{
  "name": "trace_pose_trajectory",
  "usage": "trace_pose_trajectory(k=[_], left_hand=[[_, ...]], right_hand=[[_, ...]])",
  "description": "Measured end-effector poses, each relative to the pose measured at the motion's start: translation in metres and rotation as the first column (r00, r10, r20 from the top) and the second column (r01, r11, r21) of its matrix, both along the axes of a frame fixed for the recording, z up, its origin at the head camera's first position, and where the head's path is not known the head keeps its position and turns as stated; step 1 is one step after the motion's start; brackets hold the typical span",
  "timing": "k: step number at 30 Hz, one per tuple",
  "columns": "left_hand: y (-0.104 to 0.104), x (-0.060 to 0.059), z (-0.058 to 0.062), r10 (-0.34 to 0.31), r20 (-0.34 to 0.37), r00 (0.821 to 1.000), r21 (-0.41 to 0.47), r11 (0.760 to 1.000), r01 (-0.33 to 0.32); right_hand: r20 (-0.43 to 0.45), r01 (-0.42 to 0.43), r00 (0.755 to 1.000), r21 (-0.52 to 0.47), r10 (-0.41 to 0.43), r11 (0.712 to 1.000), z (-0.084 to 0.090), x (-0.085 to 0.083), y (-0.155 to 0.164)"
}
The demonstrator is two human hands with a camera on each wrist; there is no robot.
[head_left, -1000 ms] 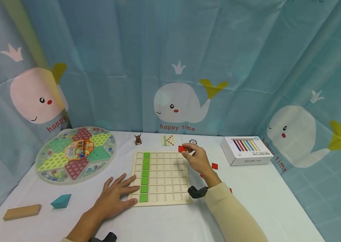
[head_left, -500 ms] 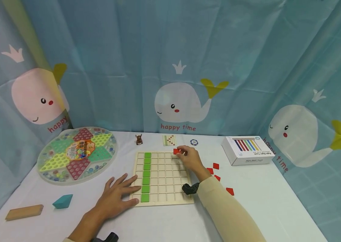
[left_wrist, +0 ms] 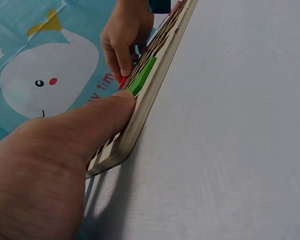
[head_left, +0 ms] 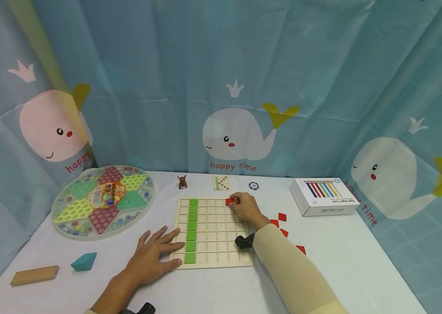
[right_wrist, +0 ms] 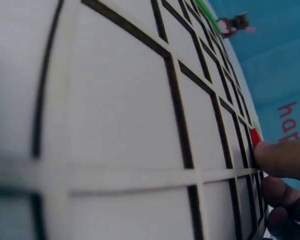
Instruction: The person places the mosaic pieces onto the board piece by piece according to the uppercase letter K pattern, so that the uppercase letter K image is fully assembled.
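Note:
A pale wooden grid board (head_left: 215, 235) lies flat on the white table, with a column of green square tiles (head_left: 191, 226) near its left side. My left hand (head_left: 149, 254) rests with spread, straight fingers on the board's left edge; in the left wrist view its thumb (left_wrist: 102, 117) lies on the rim. At the far edge of the board, towards the right, my right hand (head_left: 247, 208) pinches a red square tile (head_left: 229, 202) between thumb and fingers. The tile's red edge (right_wrist: 255, 136) shows at the thumb tip in the right wrist view, right at the top row of squares.
Several loose red tiles (head_left: 282, 216) lie right of the board. Behind it stand a small brown figurine (head_left: 182, 182), a pattern card (head_left: 222, 183) and a round chip (head_left: 254, 186). A white box (head_left: 324, 197), a round marble board (head_left: 103, 203), a teal block (head_left: 84, 261) and a wooden block (head_left: 35, 275) flank it.
My right hand has moved left and down with the red tile, from beyond the board's far right corner onto its top row. The left hand stays in place on the board.

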State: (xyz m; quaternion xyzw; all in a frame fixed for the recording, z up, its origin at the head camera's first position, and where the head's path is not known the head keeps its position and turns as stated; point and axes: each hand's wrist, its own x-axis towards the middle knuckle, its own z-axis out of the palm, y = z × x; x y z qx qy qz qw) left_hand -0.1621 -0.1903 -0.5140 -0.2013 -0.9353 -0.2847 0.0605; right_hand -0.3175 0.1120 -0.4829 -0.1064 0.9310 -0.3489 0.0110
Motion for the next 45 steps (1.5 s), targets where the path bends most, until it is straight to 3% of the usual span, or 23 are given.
trace_pose_trajectory(k=[7, 12, 19, 25, 29, 41, 45], left_hand=[[0.002, -0.001, 0.001, -0.005, 0.001, 1.000, 0.002, 1.000, 0.005], [0.003, 0.000, 0.000, -0.015, -0.011, 1.000, 0.007, 1.000, 0.015], [-0.002, 0.000, 0.005, 0.001, -0.023, 1.000, -0.006, 1.000, -0.001], [-0.004, 0.002, 0.006, 0.003, -0.003, 1.000, 0.003, 1.000, -0.003], [-0.005, 0.003, 0.004, 0.001, -0.013, 1.000, 0.011, 1.000, -0.001], [0.000, 0.002, 0.004, -0.009, 0.010, 1.000, 0.000, 1.000, 0.009], [0.002, 0.001, 0.004, -0.010, 0.003, 1.000, 0.002, 1.000, 0.010]], right_hand=[[-0.015, -0.046, 0.999, 0.058, 0.047, 0.997, 0.001, -0.003, 0.001], [-0.013, -0.059, 0.998, -0.009, 0.059, 0.998, 0.009, 0.004, 0.007], [-0.115, -0.081, 0.991, -0.063, 0.073, 0.995, 0.046, 0.021, 0.022], [-0.168, -0.138, 0.977, -0.037, 0.130, 0.990, 0.077, 0.048, 0.039], [-0.209, -0.160, 0.967, -0.043, 0.147, 0.986, 0.088, 0.066, 0.058], [-0.279, -0.269, 0.926, -0.020, 0.253, 0.963, 0.095, 0.107, 0.132], [-0.261, -0.263, 0.932, -0.007, 0.252, 0.965, 0.085, 0.116, 0.155]])
